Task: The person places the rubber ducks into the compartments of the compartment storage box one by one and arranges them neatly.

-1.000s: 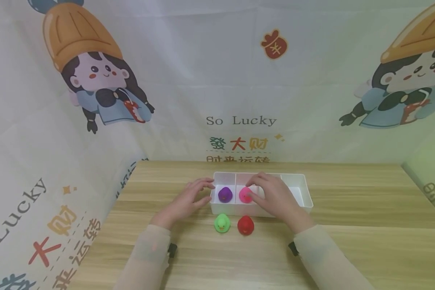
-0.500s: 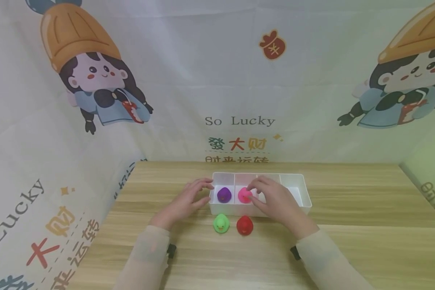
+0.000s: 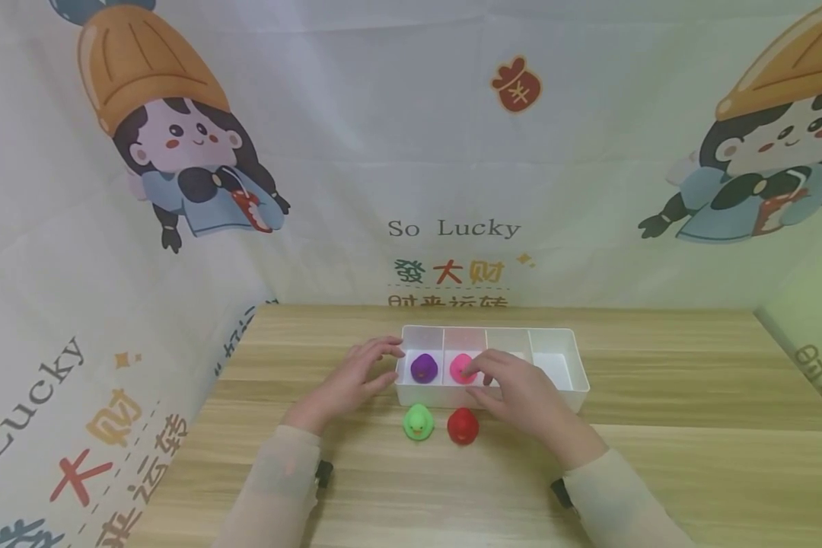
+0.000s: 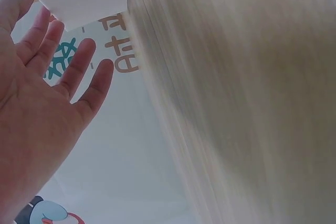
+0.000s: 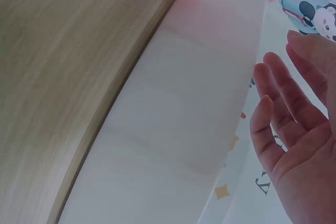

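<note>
A white box with a row of compartments [image 3: 428, 395] stands on the table. In its leftmost compartment sits a purple rubber duck [image 3: 424, 369], and the one beside it has a pink rubber duck [image 3: 461, 368]. My left hand [image 3: 345, 384] is at the box's left end, fingertips at the wall; the left wrist view shows its fingers [image 4: 79, 69] spread and holding nothing. Over the box's front wall hovers my right hand [image 3: 520, 392], thumb and fingers apart, nearest the pink duck. In front of the box are a green rubber duck [image 3: 418, 423] and a red rubber duck [image 3: 463, 426].
The wooden table [image 3: 664, 380] reaches back to a printed cloth backdrop [image 3: 575, 190]. More of this cloth hangs along the left side. The two right compartments [image 3: 553, 364] of the box show no ducks, though my right hand partly covers one.
My right hand has drawn back slightly toward me and off the pink duck, its thumb and fingers parting. The pink duck stays in its compartment. My left hand keeps its place.
</note>
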Action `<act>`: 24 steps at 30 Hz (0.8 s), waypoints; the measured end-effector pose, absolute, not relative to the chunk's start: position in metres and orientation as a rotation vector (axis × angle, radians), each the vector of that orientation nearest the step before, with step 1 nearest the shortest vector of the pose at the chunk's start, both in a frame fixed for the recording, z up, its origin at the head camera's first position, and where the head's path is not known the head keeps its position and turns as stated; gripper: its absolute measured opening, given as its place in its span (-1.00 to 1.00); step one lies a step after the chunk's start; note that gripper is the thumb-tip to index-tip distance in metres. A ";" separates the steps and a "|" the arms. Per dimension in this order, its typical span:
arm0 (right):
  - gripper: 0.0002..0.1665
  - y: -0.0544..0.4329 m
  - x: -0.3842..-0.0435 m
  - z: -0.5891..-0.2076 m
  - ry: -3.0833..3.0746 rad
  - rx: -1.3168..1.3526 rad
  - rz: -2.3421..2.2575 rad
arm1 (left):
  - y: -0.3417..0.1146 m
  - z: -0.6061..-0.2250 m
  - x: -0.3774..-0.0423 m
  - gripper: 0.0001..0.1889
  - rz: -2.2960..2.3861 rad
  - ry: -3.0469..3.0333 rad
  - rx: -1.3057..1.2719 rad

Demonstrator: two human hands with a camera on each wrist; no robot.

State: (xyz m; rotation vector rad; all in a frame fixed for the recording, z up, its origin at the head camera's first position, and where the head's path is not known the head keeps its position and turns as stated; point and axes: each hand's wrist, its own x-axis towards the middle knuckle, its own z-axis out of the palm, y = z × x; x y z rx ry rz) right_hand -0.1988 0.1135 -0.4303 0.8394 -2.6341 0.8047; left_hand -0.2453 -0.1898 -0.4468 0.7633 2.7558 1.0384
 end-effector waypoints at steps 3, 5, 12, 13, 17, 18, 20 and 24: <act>-0.75 0.113 -0.196 -0.429 -2.644 0.843 0.812 | -0.190 -0.447 -0.245 -0.61 1.036 2.755 0.761; -0.76 0.113 -0.195 -0.428 -2.655 0.848 0.823 | -0.190 -0.447 -0.245 -0.61 1.036 2.760 0.764; -0.84 0.108 -0.191 -0.428 -2.690 0.913 0.804 | -0.191 -0.449 -0.246 -0.62 1.049 2.768 0.782; -0.85 0.108 -0.190 -0.429 -2.694 0.931 0.802 | -0.191 -0.449 -0.246 -0.61 1.046 2.770 0.784; -0.86 0.106 -0.189 -0.433 -2.688 0.972 0.786 | -0.191 -0.449 -0.247 -0.61 1.032 2.773 0.792; -0.86 0.105 -0.188 -0.434 -2.687 0.973 0.777 | -0.191 -0.449 -0.247 -0.61 1.031 2.772 0.792; -0.84 0.105 -0.187 -0.435 -2.693 0.971 0.755 | -0.191 -0.450 -0.247 -0.61 1.031 2.773 0.798; -0.80 0.105 -0.185 -0.438 -2.733 0.952 0.723 | -0.191 -0.449 -0.247 -0.61 1.042 2.768 0.807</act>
